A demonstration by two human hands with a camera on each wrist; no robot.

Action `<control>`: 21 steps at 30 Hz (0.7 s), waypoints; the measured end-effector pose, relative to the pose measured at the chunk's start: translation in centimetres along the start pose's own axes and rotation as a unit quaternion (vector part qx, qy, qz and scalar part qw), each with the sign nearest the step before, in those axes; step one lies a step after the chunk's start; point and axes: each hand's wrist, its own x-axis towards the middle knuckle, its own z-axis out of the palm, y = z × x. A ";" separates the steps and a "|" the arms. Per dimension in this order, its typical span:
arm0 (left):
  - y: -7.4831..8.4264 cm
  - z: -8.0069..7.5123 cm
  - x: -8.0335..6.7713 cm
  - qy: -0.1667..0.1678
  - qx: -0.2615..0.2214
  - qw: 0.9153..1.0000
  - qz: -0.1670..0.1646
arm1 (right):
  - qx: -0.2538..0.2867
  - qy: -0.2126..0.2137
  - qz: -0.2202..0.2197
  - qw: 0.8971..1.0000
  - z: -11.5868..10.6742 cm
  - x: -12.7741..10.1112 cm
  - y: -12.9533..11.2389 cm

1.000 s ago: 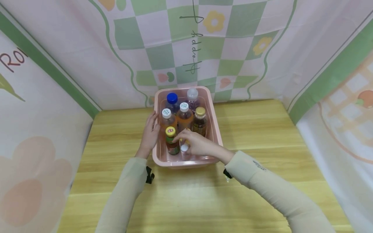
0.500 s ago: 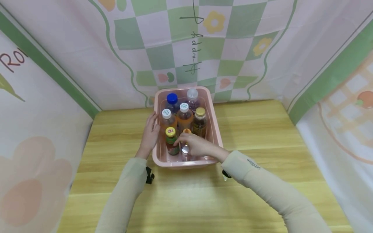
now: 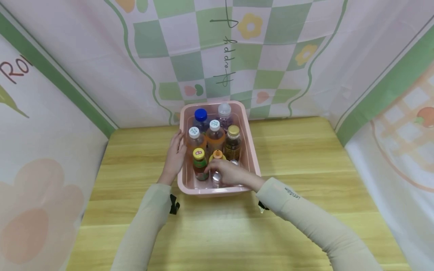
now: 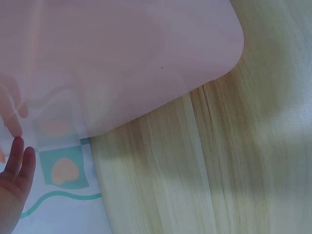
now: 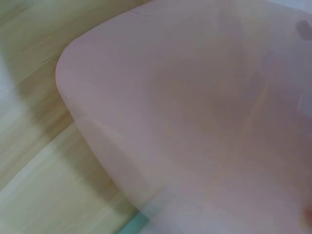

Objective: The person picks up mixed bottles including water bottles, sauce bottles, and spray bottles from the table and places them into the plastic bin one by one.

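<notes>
A pink plastic bin (image 3: pixel 253 160) stands on the table, packed with upright bottles. My left hand (image 3: pixel 174 156) rests along the bin's left wall, fingers extended; its fingertips (image 4: pixel 16 156) touch the wall in the left wrist view. Inside the near part of the bin, my right hand (image 3: pixel 227 171) holds a small clear bottle (image 3: pixel 216 180) with a pale cap, fingers bent round it. Its thumb is hard to see. Just left of it is a yellow-capped bottle (image 3: pixel 200 165); behind it, an orange-topped bottle (image 3: pixel 217 154). A clear cap (image 3: pixel 234 162) shows just beyond the hand.
Farther back in the bin stand two white-capped bottles, one at the left (image 3: pixel 194 132), a gold-capped bottle (image 3: pixel 233 145), a blue-capped bottle (image 3: pixel 200 116) and a clear-capped bottle (image 3: pixel 224 111). A patterned curtain (image 3: pixel 230 56) hangs behind the wooden table (image 3: pixel 295 158).
My right hand has moved slightly toward me and lower, the small clear bottle shifting with it. The orange top and the clear cap have come into sight. The left hand stays put.
</notes>
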 end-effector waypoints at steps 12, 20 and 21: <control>-0.2 -0.1 0.1 -0.002 0.002 1.000 -0.007 | 0.003 -0.014 0.034 0.999 0.0 -0.1 -0.2; -0.4 -0.3 0.1 -0.005 0.006 1.000 -0.007 | 0.056 -0.005 0.057 0.997 -0.8 -0.6 -0.9; -0.4 -0.3 0.1 -0.005 0.008 1.000 -0.005 | 0.059 0.000 0.053 0.997 -1.1 -0.7 -1.1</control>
